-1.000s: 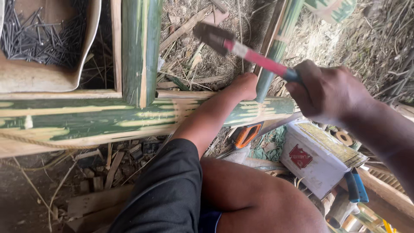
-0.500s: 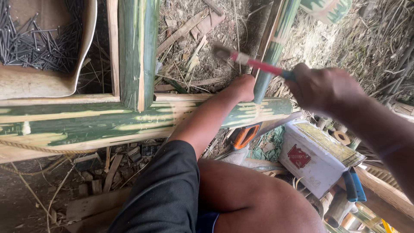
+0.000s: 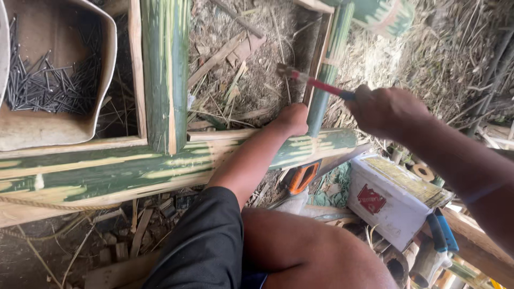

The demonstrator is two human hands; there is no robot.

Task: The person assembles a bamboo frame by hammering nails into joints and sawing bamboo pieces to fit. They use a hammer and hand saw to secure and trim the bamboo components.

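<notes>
Head view: right hand (image 3: 386,109) is clenched around a red-handled steel hammer (image 3: 313,82) — its head juts toward ten o'clock; left hand (image 3: 292,119), fisted, presses the green split-bamboo frame (image 3: 134,171) at the hammer's six o'clock.

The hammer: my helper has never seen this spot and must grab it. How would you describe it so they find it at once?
Start at the long horizontal green bamboo pole across the middle. Follow it right to where the left hand rests on it by a thin upright pole. Just above, the right hand holds the hammer: the only tool with a red handle and dark metal head.
</notes>
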